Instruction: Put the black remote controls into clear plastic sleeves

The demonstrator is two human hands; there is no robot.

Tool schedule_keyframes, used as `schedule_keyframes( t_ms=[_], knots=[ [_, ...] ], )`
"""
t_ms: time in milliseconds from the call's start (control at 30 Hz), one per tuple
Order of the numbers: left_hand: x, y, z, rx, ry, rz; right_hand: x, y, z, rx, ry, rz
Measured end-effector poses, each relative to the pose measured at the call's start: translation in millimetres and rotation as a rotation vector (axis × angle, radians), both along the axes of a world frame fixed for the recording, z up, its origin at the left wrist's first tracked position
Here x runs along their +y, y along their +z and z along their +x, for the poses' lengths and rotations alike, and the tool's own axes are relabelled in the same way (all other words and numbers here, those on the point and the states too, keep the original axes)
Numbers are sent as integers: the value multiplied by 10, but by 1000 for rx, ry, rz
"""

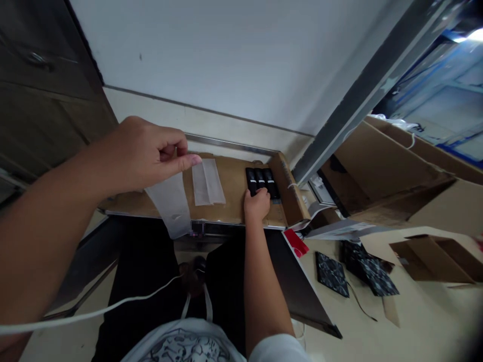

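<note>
Your half-curled right hand (257,203) touches the near end of three black tubes (261,182), white labels unreadably small, at the cardboard's (234,188) right end, while your left hand (151,151), fingers bent, hovers over its left part by two pale bags (171,203), any grip unclear.

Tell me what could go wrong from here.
The left pouch overhangs the front edge of the cardboard, so it might slip off. The right hand touches the black items and could nudge them out of their row. The white cable crosses above the legs and may snag.
</note>
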State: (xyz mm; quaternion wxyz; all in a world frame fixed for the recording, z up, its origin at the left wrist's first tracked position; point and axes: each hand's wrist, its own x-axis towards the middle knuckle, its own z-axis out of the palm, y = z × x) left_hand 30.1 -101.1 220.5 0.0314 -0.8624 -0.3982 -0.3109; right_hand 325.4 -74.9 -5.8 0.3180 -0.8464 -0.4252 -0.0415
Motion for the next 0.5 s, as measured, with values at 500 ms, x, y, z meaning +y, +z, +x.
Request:
schedule_keyframes(
  t_ms=[500],
  knots=[
    [14,-20,56,-31,-6,17,-229,31,-225,107,269,85]
  ],
)
